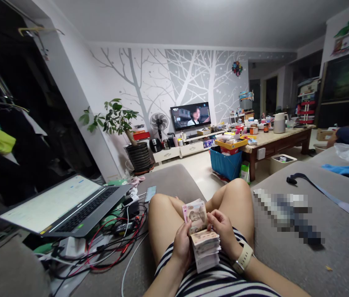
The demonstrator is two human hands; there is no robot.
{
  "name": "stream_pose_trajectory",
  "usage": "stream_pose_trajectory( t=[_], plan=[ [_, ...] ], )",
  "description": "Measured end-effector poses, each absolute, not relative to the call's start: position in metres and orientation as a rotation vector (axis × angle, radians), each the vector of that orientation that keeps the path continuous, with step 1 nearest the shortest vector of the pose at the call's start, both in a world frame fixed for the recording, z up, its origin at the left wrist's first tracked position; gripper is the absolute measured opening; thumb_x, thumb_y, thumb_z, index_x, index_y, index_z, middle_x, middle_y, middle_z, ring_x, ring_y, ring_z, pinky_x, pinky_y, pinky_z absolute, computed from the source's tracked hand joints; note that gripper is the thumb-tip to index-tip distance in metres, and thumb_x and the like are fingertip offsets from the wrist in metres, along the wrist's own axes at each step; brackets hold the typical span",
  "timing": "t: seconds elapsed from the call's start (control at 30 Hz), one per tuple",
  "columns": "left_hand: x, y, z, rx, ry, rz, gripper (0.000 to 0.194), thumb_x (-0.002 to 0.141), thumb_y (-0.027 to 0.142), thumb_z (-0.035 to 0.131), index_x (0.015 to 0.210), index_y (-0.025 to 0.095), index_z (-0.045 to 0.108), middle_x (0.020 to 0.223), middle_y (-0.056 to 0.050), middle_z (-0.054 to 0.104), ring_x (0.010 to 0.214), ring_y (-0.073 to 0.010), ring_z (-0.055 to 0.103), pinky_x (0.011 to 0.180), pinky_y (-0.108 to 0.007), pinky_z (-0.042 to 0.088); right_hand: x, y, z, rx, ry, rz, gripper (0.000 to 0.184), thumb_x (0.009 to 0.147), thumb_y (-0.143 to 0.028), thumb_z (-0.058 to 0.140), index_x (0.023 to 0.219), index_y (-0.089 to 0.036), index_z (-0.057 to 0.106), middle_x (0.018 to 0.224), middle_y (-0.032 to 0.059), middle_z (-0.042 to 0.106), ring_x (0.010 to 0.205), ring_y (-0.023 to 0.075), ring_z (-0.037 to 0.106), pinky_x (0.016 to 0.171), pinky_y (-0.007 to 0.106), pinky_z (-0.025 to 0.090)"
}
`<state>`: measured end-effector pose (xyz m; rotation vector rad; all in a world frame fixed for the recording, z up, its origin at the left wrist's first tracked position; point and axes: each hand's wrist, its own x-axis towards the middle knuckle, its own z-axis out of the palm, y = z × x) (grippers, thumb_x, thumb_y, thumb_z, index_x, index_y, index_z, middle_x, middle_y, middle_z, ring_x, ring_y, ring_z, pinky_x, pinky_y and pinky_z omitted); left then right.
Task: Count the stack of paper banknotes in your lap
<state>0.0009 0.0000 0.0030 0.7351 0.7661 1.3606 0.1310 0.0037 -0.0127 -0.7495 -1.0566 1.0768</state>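
Holding a pinkish, portrait-printed sheaf of paper banknotes upright above my lap, between my bent bare legs. My left hand is closed on its left edge, thumb over the front. My right hand pinches the opposite edge between thumb and fingertips; a cream-coloured wristwatch sits on that wrist. Just below the sheaf, a thick, layered paper stack of folded-down banknotes lies between my wrists, over my black-and-white striped clothing (can't tell if both bundles are joined).

To my left, an open grey laptop with a lit white screen sits tilted beside a tangle of black, red and white cables. A flat pale-blue rectangular phone-like item is near my left knee. To my right, on the grey fabric sofa, there's a pixelated light-and-dark object, unreadable, with a long dark strap past it. Ahead: a blue box-shaped bin next to a cluttered brown wooden table, and a black flat-screen television, switched on, against a grey-and-white tree mural.
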Motion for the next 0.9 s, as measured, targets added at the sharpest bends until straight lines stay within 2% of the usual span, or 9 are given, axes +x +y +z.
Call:
stream_pose_trajectory(
  t=[0.2, 0.4, 0.63, 0.9],
  plan=[
    [0.001, -0.006, 0.008, 0.766, 0.738, 1.297, 0.035, 0.066, 0.027, 0.075, 0.097, 0.011, 0.071, 0.090, -0.012, 0.077, 0.089, -0.0318, 0.072, 0.083, -0.043, 0.055, 0.135, 0.006, -0.012, -0.864, -1.015, 0.896, 0.043, 0.069, -0.057, 0.074, 0.069, -0.019, 0.054, 0.064, -0.0023, 0.052, 0.062, 0.0147, 0.047, 0.060, 0.026, 0.041],
    [0.004, -0.009, 0.011, 0.764, 0.725, 1.274, 0.039, 0.063, 0.025, 0.077, 0.099, 0.012, 0.070, 0.093, -0.012, 0.077, 0.091, -0.0312, 0.072, 0.086, -0.042, 0.053, 0.137, 0.004, -0.012, -0.843, -1.048, 0.974, 0.041, 0.076, -0.057, 0.067, 0.067, -0.019, 0.053, 0.064, -0.0018, 0.051, 0.062, 0.0145, 0.045, 0.060, 0.026, 0.041],
    [0.005, -0.003, 0.006, 0.762, 0.773, 1.377, 0.035, 0.065, 0.035, 0.075, 0.089, 0.010, 0.073, 0.090, -0.012, 0.077, 0.096, -0.0323, 0.070, 0.088, -0.042, 0.053, 0.137, 0.000, -0.009, -0.814, -1.038, 1.005, 0.041, 0.077, -0.055, 0.066, 0.065, -0.018, 0.053, 0.061, -0.0032, 0.049, 0.059, 0.0130, 0.042, 0.056, 0.025, 0.038],
    [0.001, 0.000, -0.002, 0.736, 0.770, 1.408, 0.035, 0.064, 0.035, 0.076, 0.089, 0.010, 0.073, 0.093, -0.011, 0.077, 0.100, -0.0311, 0.069, 0.092, -0.041, 0.052, 0.135, -0.003, -0.006, -0.782, -1.031, 1.027, 0.038, 0.078, -0.054, 0.066, 0.067, -0.018, 0.056, 0.062, -0.0024, 0.052, 0.058, 0.0135, 0.044, 0.057, 0.025, 0.038]
  ],
)
